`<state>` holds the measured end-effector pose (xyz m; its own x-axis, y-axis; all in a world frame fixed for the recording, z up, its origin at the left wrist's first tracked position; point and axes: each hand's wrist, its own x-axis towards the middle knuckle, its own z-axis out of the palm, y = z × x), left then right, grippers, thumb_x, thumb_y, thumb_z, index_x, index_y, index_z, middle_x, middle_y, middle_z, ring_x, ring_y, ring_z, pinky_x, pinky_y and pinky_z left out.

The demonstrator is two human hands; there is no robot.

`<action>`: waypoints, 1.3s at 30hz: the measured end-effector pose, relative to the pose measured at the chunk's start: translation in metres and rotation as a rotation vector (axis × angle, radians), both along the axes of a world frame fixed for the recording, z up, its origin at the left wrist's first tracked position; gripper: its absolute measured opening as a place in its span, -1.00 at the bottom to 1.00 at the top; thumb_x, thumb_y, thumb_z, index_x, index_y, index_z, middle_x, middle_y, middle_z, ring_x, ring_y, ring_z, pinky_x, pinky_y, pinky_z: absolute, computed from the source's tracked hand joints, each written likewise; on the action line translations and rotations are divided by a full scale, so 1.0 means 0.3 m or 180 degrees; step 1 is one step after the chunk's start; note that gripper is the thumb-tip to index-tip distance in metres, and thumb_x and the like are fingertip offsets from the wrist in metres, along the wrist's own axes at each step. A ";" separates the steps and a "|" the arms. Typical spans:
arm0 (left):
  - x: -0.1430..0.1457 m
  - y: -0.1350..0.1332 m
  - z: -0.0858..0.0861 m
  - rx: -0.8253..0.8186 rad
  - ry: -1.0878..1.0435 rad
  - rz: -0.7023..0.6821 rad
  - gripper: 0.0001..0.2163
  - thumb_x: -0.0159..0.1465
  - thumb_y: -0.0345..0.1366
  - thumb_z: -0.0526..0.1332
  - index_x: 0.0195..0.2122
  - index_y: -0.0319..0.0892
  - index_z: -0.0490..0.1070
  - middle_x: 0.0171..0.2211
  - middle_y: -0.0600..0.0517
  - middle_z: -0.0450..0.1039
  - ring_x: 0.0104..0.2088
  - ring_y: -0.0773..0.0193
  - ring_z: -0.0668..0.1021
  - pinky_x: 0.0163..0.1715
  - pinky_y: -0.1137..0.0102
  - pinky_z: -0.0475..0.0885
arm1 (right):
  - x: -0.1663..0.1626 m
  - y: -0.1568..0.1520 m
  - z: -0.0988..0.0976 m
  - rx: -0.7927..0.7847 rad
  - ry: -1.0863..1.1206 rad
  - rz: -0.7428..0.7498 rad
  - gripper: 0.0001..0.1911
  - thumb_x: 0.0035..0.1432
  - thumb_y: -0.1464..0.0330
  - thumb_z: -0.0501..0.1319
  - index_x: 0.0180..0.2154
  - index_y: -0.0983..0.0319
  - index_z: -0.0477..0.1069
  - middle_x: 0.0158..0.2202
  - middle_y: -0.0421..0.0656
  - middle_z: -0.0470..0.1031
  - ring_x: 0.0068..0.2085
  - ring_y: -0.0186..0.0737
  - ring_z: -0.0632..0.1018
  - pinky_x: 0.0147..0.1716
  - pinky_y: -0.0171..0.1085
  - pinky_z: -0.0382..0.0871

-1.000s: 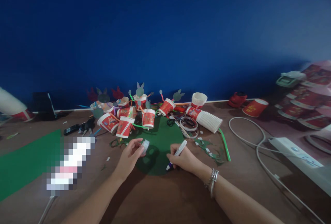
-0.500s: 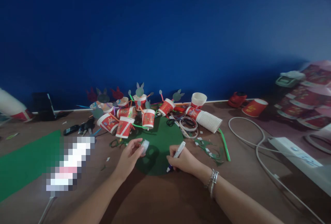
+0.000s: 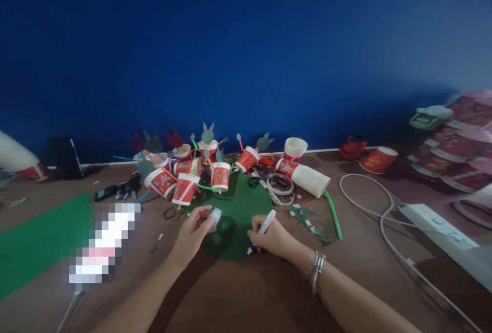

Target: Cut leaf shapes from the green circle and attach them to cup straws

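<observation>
My left hand (image 3: 196, 228) pinches a small whitish object (image 3: 216, 217) between thumb and fingers; its kind is too blurred to make out. Held in my right hand (image 3: 271, 238) like a pen is a white marker (image 3: 267, 221) with a dark purple part, its lower end down at the green sheet (image 3: 249, 194). Both hands are over the front part of that sheet. Just behind them red-and-white paper cups (image 3: 185, 189) carry green and orange pipe-like arms, some with rabbit-shaped paper heads (image 3: 208, 136).
A stack of paper cups (image 3: 303, 177) lies on its side at the right, beside a green strip (image 3: 333, 215) and paper scraps. A power strip (image 3: 442, 230) with a white cable stands further right. At the left are keys (image 3: 126, 188), a green sheet (image 3: 42, 241) and a blurred-out phone-like thing (image 3: 105, 243).
</observation>
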<state>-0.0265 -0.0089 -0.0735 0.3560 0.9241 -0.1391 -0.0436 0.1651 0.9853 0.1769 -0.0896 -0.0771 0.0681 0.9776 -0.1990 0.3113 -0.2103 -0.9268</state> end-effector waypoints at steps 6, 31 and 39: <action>0.002 0.002 0.001 -0.0013 -0.0019 0.0014 -0.62 -0.01 -0.17 0.33 -0.18 -0.20 0.39 -0.37 0.07 0.38 -0.35 0.26 0.50 -0.29 0.30 0.51 | 0.000 0.007 0.007 0.0162 0.0005 -0.0225 -0.77 -0.04 0.37 0.15 -0.63 0.20 0.14 -0.77 -0.34 0.29 -0.72 -0.45 0.29 -0.73 -0.48 0.09; -0.023 0.029 0.021 -0.0507 -0.0632 0.0036 -0.69 0.06 -0.18 0.28 -0.20 -0.24 0.42 -0.34 0.02 0.47 -0.40 0.26 0.54 -0.30 0.31 0.50 | 0.004 0.013 0.025 0.0128 0.0073 -0.0300 -0.77 -0.04 0.35 0.15 -0.63 0.21 0.15 -0.78 -0.35 0.28 -0.73 -0.48 0.25 -0.74 -0.49 0.04; -0.036 0.054 0.055 -0.0848 -0.1347 0.0233 -0.81 0.12 -0.27 0.20 -0.25 -0.23 0.41 -0.31 -0.01 0.51 -0.34 0.21 0.55 -0.21 0.20 0.50 | 0.013 0.032 0.029 0.0292 0.0100 -0.0530 -0.75 -0.04 0.32 0.15 -0.64 0.19 0.12 -0.78 -0.34 0.26 -0.70 -0.43 0.32 -0.70 -0.47 0.09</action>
